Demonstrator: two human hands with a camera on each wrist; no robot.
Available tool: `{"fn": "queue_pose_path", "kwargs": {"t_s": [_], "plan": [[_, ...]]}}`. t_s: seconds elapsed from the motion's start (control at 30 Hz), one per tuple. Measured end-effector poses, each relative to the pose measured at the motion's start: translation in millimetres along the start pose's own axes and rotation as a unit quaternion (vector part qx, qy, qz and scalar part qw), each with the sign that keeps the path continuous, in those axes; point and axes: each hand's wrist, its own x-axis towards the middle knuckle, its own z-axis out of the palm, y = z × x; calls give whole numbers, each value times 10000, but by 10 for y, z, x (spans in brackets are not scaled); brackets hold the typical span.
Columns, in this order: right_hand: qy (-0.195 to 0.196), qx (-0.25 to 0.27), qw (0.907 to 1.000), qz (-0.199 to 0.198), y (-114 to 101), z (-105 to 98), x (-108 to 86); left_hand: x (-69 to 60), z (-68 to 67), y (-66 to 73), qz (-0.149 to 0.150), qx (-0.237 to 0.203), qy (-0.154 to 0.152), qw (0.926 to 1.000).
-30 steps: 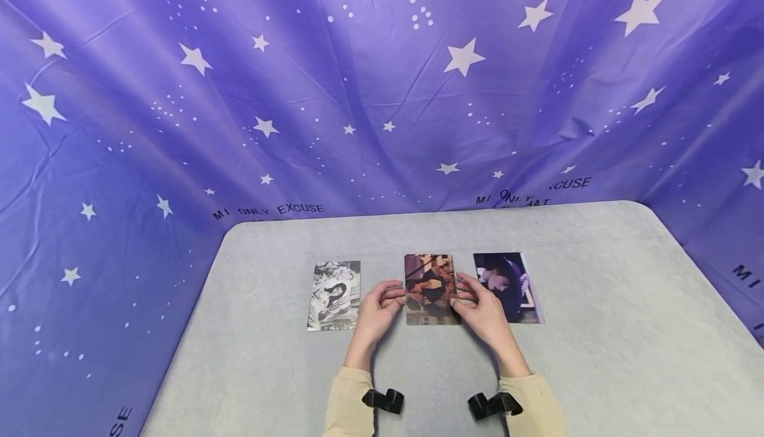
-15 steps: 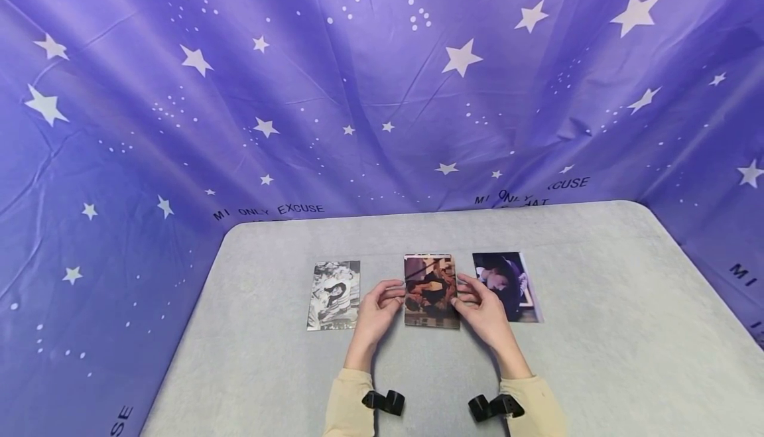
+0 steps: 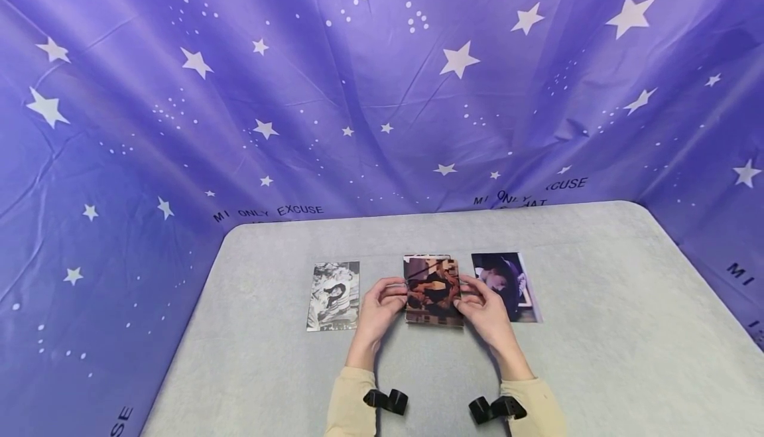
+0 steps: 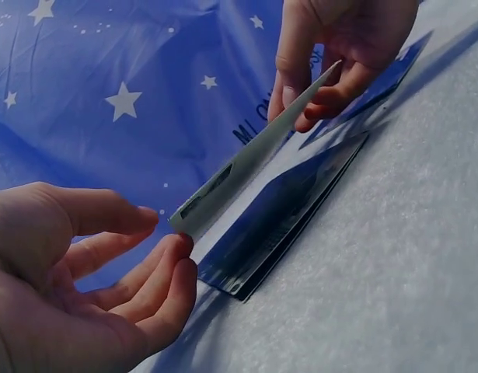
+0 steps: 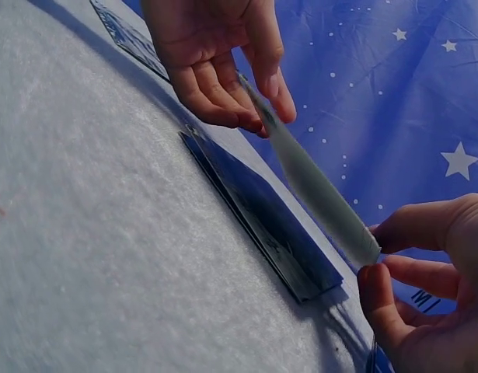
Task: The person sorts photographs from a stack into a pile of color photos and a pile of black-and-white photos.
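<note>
Bare left hand point(image 3: 377, 311): thumb and fingers curved, pinching. Bare right hand point(image 3: 487, 312): same pose, facing the left. Two beige cloth-sleeved forearms point(image 3: 351, 402): extended forward, apart.

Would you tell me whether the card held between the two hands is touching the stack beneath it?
Apart: the right wrist view shows a pale strip of tabletop between the lower edge of the held card and the stack.

Booth-like place: starry purple drapes point(image 3: 382, 102) around a grey table point(image 3: 609, 291).
</note>
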Motion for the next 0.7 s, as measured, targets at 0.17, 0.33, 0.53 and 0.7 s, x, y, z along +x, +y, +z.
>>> {"fn": "queue_pose_path", "kwargs": {"t_s": [0.17, 0.33, 0.53, 0.7], "plan": [[-50, 402, 9992, 32, 30, -38, 7, 33, 46, -19, -31, -83, -75, 9999], [-46, 456, 9989, 125, 37, -88, 11, 58, 98, 17, -165, -148, -247, 9994], [64, 375, 9992, 155, 13, -152, 10, 102, 179, 26, -220, -123, -539, 9982], [152, 359, 9991, 168, 15, -207, 7, 152, 235, -1, -174, -69, -742, 9971]]}}
